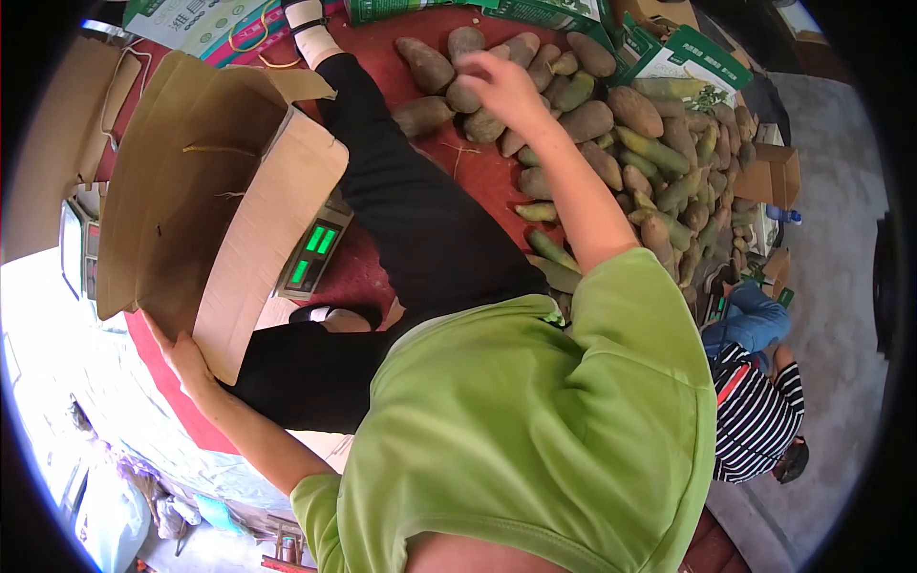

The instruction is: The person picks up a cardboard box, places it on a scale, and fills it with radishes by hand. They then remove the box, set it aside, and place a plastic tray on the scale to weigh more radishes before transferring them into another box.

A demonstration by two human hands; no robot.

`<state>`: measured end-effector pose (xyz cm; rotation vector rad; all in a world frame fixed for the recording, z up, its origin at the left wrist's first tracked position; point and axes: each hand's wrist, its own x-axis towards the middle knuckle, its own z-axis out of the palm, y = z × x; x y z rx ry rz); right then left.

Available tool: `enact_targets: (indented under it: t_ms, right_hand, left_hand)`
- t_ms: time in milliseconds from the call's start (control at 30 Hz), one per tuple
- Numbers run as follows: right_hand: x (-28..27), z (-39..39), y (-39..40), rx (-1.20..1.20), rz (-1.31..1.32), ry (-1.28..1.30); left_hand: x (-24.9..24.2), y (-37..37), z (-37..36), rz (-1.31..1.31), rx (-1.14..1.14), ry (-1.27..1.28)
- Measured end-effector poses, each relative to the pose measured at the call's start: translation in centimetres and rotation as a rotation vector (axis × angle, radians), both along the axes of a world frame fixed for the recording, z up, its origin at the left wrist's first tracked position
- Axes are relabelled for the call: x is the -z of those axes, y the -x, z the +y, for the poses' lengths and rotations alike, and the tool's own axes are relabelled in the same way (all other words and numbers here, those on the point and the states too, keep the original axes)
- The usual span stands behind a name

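**Reaching into a tuber pile beside an open cardboard box**

Little writing can be read. Green lit digits are shown on the display of a weighing scale, but they are too small to be made out. Printed characters are carried on the green-and-white cartons along the top edge; the print is seen at an angle and cannot be read. No brand can be made out on the box.

The right hand is stretched out over the pile of tubers, with its fingers curled downward and laid against one brown tuber on the near side of the heap. The hand is blurred, so whether that tuber is actually gripped cannot be told. The tubers are heaped on a red mat on the floor, ahead of the person's black-trousered legs. They are long and tapered, dull brown for the most part, with several green or green-tipped ones mixed in toward the right.

The left hand is closed on the lower edge of a flap of the cardboard box, which is plain brown, open and tilted. The scale is partly covered by the box.

Another person, in a striped top and jeans, is seen at the right, just beyond the pile.
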<state>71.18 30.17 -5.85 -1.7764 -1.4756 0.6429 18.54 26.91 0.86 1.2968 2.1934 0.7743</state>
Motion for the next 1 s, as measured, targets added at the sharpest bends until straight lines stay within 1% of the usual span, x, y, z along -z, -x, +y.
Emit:
enact_targets:
  t_ms: [100,167,233,267,300,333,367,433,467,533,567,600,633,667,767,867,967,1000]
  right_hand:
    - [6.5,-5.4,-4.8,0.090,-0.141,0.179]
    - [10.2,-9.4,-6.6,0.132,-0.157,0.429]
    - [15.0,-13.5,-7.6,0.173,-0.232,0.499]
    - [16.7,-15.2,-7.7,0.187,-0.226,0.500]
    - [18.1,-16.8,-7.8,0.152,-0.239,0.598]
    - [18.3,-17.8,-7.5,0.117,-0.248,0.696]
    - [18.5,-19.0,-7.1,0.134,-0.239,0.699]
    - [17.3,-19.6,-5.5,0.229,-0.496,0.751]
    - [16.3,-19.2,-5.0,0.240,-0.488,0.753]
    - [14.3,-18.1,-4.6,0.197,-0.581,0.860]
    - [14.6,-18.0,-4.9,0.202,-0.575,0.862]
    - [15.0,-17.8,-5.3,0.176,-0.633,0.857]
    - [15.5,-17.6,-5.6,0.148,-0.692,0.850]
    - [16.1,-17.4,-6.0,0.149,-0.689,0.851]
    - [17.6,-16.8,-6.5,0.108,-0.749,0.907]
    - [18.2,-16.4,-6.3,0.094,-0.814,0.957]
    - [19.0,-17.1,-5.7,0.031,-0.862,0.976]
    - [19.2,-17.3,-5.4,0.008,-0.870,0.940]
  left_hand:
    - [0.2,0.4,0.1,0.058,0.008,0.019]
    - [0.8,1.0,0.2,0.001,0.017,-0.013]
    - [0.6,0.7,0.0,0.015,0.042,-0.016]
    - [0.4,0.5,0.1,0.028,0.062,-0.021]
    - [0.1,0.0,0.1,0.028,0.079,-0.023]
    - [-0.2,-0.7,0.1,0.018,0.074,-0.011]
    - [-0.5,-1.0,0.1,0.009,0.067,0.005]
    - [0.3,0.2,0.2,0.021,0.100,-0.017]
    - [0.8,0.9,0.2,0.028,0.117,-0.038]
    - [0.9,1.1,0.2,0.063,0.108,-0.009]
    - [1.0,1.2,0.3,0.094,0.086,0.021]
    - [0.7,0.7,0.3,0.098,0.092,0.022]
    - [0.5,0.2,0.2,0.050,0.067,0.025]
    - [0.3,-0.2,0.2,0.002,0.041,0.028]
    - [1.5,2.2,0.2,-0.035,0.012,0.024]
    - [1.8,2.8,0.1,0.007,0.033,0.034]
    - [0.1,-0.1,0.3,0.084,0.057,0.073]
    - [-0.2,-0.8,0.3,0.085,0.053,0.072]
